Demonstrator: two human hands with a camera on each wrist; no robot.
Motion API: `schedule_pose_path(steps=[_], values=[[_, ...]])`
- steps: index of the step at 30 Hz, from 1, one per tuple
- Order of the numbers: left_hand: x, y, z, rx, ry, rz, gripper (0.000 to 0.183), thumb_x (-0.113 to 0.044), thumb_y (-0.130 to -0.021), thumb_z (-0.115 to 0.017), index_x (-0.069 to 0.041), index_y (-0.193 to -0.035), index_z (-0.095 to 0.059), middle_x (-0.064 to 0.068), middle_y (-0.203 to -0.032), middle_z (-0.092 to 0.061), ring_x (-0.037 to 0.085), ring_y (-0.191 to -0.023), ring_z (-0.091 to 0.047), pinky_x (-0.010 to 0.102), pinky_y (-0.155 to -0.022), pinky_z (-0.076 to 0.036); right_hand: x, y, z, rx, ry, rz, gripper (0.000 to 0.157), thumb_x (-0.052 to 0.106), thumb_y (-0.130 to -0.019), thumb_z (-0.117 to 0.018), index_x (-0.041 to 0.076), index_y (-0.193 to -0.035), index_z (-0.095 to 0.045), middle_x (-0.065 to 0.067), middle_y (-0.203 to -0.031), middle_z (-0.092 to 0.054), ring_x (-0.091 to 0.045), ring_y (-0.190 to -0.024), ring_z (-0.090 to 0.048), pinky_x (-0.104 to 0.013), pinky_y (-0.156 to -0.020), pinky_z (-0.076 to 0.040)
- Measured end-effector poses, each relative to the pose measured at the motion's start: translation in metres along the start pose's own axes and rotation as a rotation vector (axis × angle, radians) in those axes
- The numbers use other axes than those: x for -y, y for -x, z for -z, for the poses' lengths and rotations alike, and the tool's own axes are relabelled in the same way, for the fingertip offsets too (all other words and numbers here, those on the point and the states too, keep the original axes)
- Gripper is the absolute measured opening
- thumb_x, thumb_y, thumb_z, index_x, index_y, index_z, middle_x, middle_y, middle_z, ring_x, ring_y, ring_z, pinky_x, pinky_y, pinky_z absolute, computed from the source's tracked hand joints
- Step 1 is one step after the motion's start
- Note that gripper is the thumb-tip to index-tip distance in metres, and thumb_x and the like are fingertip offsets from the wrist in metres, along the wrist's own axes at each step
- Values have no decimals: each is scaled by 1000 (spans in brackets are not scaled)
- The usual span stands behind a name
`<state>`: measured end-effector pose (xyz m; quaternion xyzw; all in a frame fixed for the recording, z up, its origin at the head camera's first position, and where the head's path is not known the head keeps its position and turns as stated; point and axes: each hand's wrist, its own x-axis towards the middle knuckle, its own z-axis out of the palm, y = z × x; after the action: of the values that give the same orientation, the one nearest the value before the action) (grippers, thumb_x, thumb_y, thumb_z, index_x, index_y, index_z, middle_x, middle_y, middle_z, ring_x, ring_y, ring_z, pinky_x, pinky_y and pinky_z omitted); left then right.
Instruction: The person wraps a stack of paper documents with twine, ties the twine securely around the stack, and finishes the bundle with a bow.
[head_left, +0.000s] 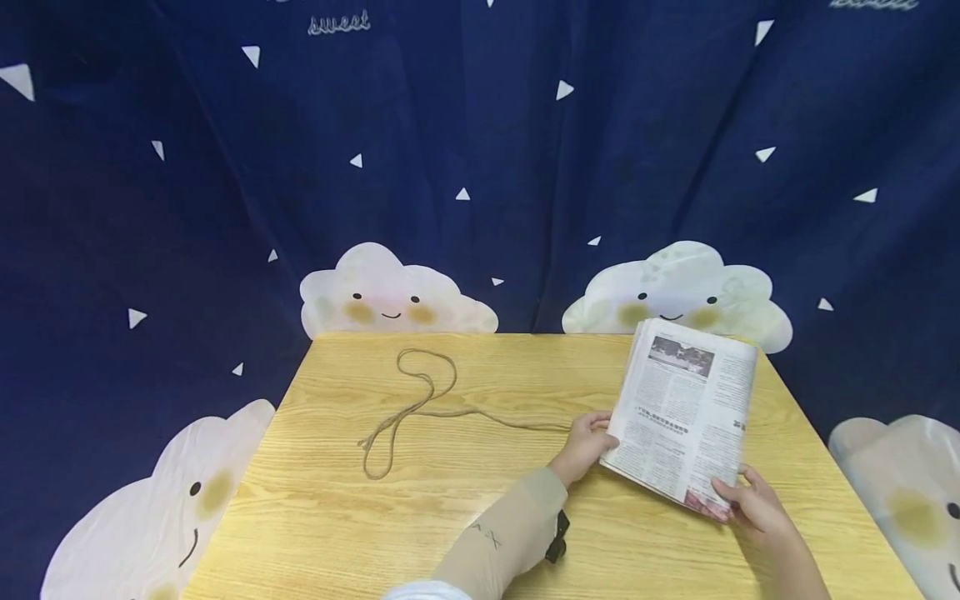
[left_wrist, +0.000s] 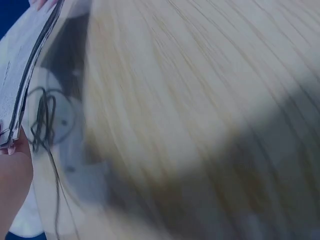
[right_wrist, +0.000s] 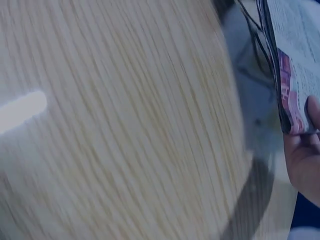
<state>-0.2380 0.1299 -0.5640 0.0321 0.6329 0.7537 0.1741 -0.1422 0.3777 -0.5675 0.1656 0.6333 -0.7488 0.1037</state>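
Note:
A folded newspaper (head_left: 678, 417), several sheets thick and printed with text and a photo, is tilted up over the right part of the table. My left hand (head_left: 588, 446) grips its left edge low down, thumb on the front. At the lower right corner, by a reddish printed patch, my right hand (head_left: 757, 504) pinches the sheets with the thumb on top. The layered edge of the newspaper (right_wrist: 281, 90) shows in the right wrist view. A thin brown cord (head_left: 405, 408) lies in loose loops left of the middle, one end running to beside my left hand.
The wooden table (head_left: 337, 533) has its far edge against a dark blue curtain (head_left: 465, 125) with white clouds and triangles. A black wrist device (head_left: 557, 537) sits at my left forearm. Bright yellow (head_left: 745, 340) peeks out behind the newspaper's far right corner.

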Motion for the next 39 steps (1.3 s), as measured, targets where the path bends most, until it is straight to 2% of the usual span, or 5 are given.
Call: schedule_pose_path(steps=[10, 22, 29, 35, 39], values=[[12, 16, 62, -120, -29, 20, 40, 7, -74, -59, 5, -113, -54, 8, -96, -61, 11, -79, -58, 22, -70, -52, -8, -16, -64, -28, 162, -1, 33, 3, -87, -57, 0, -113, -36, 5, -82, -66, -12, -72, -64, -24, -64, -53], [9, 48, 125, -222, -38, 6, 40, 10, -71, -58, 10, -111, -54, 13, -94, -62, 12, -78, -57, 21, -68, -51, -21, -27, -131, -12, 225, 10, 37, 1, -88, -54, -5, -120, -36, -5, -87, -66, -17, -73, -65, -27, -63, -53], [4, 70, 149, -268, -61, 14, 41, 11, -70, -56, 12, -111, -52, 14, -92, -62, 13, -75, -58, 21, -66, -51, -28, -32, -157, 12, 261, 26, 31, 1, -87, -54, -3, -116, -43, -10, -94, -65, -21, -78, -65, -29, -66, -53], [-17, 92, 154, -279, -96, 13, 41, 11, -71, -55, 15, -112, -49, 25, -98, -60, 15, -77, -58, 26, -70, -51, -33, -33, -170, 27, 265, 31, 33, 1, -85, -57, -4, -115, -46, -12, -94, -63, -23, -79, -64, -32, -67, -53], [-13, 95, 161, -317, -85, 12, 42, 12, -71, -55, 14, -113, -49, 23, -96, -61, 14, -76, -58, 25, -68, -51, -33, -35, -178, 41, 277, 41, 33, 1, -85, -58, -6, -114, -46, -13, -91, -65, -23, -77, -64, -30, -65, -53]])
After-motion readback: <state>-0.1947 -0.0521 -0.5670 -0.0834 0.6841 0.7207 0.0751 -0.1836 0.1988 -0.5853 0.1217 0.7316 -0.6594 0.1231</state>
